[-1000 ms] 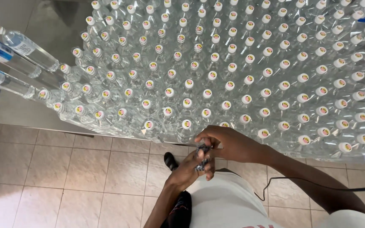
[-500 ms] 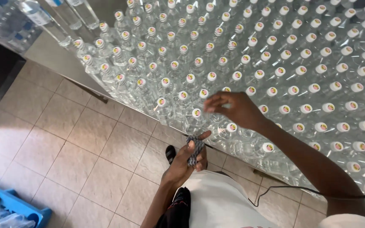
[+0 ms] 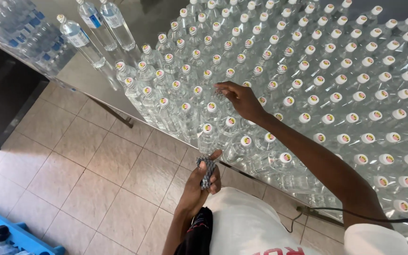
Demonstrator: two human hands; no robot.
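right hand over the capped bottles, left hand holding the stack of seals

reached out with the right hand over the packed field of clear plastic water bottles with white caps, fingertips pinched together on something small and thin, seemingly a single seal, just above one cap near the field's left edge. cannot tell whether cap and fingertips touched. kept the left hand low, off the near edge of the bottle field, above the beige tiled floor, fingers closed around a small stack of dark patterned seal bands. stood three taller bottles with blue labels apart, left of the field, on the steel tabletop. showed a blue plastic crate far below and left of the field, and a black cable along the field's near edge.

judged best done squarely: seal centred over the cap, lowered straight, neighbouring bottles left unbumped, stack gripped firmly so no bands slip.
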